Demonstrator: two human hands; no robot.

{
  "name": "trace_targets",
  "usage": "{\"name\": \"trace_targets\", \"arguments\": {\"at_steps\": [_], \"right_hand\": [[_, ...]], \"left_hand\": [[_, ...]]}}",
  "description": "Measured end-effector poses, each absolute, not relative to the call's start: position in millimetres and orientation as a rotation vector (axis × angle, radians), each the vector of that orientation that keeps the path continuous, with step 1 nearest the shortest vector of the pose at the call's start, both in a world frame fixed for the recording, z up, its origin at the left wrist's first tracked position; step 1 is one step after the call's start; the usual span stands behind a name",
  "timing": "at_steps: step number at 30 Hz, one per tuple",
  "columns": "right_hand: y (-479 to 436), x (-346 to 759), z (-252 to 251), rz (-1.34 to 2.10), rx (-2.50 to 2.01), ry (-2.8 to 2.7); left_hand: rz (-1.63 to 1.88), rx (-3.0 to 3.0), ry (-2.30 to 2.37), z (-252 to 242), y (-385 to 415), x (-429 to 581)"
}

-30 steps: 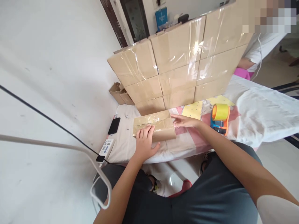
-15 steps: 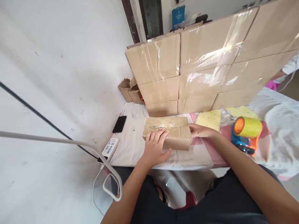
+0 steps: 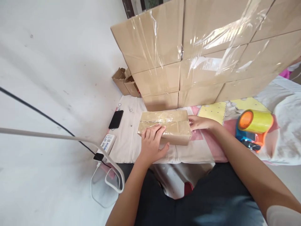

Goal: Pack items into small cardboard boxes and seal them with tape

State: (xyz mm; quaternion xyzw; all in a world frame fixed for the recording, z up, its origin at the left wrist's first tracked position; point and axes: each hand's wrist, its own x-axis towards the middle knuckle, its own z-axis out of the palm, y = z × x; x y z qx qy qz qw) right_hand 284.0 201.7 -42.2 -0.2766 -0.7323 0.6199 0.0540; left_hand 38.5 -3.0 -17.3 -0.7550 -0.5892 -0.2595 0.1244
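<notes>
A small taped cardboard box (image 3: 171, 117) lies on the cloth-covered table, its long side towards me. Clear tape shines along its top seam. My left hand (image 3: 152, 141) holds the near left part, with fingers bent over the top front edge and the thumb along the front side. At the right end of the box, my right hand (image 3: 199, 123) grips with its fingers, and some fingertips are hidden by the box. To the right lies an orange and blue tape dispenser (image 3: 251, 138) with a large yellow tape roll (image 3: 261, 121).
Behind the box rises a stack of cardboard boxes (image 3: 160, 75) wrapped in clear film. Open small cartons (image 3: 121, 81) stand by the wall. A black phone (image 3: 116, 119) and a white power strip (image 3: 108, 142) lie left. A white bent rod (image 3: 94, 141) crosses the left foreground.
The view has tilted down and shifted slightly, so the stack looks larger. My hands stay on the box in almost the same grip.
</notes>
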Motion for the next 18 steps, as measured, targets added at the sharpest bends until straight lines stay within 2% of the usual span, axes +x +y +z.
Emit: {"name": "trace_targets", "arguments": {"at_steps": [10,18], "right_hand": [[205.9,274.2,-49.3,1.879,-0.61,-2.351],[205.3,278.1,-39.3,1.715,-0.56,-2.282]], "left_hand": [[-0.764,-2.096,-1.685,-18.1,1.5,27.8],[-0.784,-2.026,-1.739,-23.0,2.8,34.6]]}}
